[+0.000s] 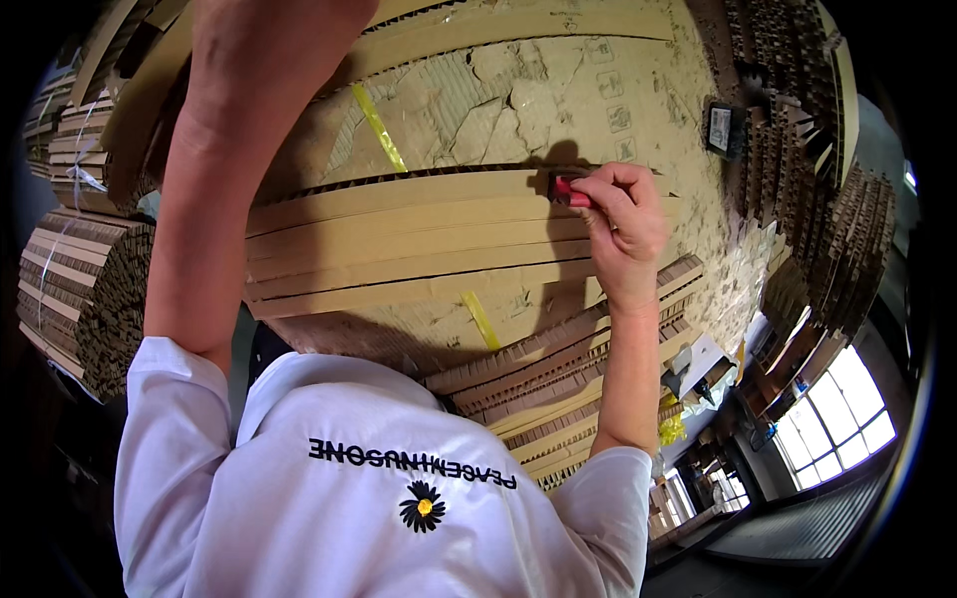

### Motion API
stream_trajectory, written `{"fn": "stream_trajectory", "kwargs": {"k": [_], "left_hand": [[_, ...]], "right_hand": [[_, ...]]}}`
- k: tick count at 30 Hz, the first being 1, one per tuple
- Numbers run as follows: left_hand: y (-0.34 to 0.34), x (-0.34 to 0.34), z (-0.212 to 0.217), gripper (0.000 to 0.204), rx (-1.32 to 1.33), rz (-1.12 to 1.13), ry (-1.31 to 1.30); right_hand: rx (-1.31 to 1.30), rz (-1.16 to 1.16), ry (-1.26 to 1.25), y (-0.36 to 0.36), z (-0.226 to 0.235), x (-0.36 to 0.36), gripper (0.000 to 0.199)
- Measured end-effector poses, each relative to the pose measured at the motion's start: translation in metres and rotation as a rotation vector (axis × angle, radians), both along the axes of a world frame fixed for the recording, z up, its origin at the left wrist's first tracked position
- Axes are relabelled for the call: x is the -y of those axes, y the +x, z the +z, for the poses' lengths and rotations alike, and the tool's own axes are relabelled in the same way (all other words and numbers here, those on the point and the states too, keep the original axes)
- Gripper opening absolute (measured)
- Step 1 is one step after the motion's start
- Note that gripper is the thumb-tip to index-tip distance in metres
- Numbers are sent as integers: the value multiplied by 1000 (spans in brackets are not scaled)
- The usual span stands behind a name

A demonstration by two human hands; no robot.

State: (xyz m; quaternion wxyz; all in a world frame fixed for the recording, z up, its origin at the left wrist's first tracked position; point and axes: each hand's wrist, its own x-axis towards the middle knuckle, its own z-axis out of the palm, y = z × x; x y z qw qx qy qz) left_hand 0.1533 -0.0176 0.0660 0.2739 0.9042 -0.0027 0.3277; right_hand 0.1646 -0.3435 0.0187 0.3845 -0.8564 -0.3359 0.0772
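My right hand [626, 227] is closed on a small red tool [568, 191], and its tip rests at the top edge of a stack of long brown cardboard strips [399, 244]. The strips lie across a large cardboard sheet [498, 90] with a torn, peeled surface and yellow tape [379, 125]. My left forearm [224, 169] reaches up over the left end of the strips. It leaves the picture at the top edge, so the left hand is out of sight. My white T-shirt [369, 478] fills the lower middle.
Tied bundles of corrugated cardboard [80, 289] are stacked at the left. More cardboard strips [558, 399] fan out below my right wrist. Tall cardboard stacks [847, 239] stand at the right with a small black device [720, 128] nearby. Bright windows [837, 409] are at the lower right.
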Motion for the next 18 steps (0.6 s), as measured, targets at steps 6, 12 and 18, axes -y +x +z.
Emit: {"fn": "stream_trajectory", "kwargs": {"k": [6,12,18], "left_hand": [[-57,48,-72,8,-400,-323,-186],[-83,88,-89,11,-594,-297,-324],[-76,95,-90,12,-644,-293,-309]], "right_hand": [[-54,-27,-27,-2,-3,-2,29],[-38,-1,-103,-1,-1,-1,30],[5,45,-147,7,1,-1,31]]}}
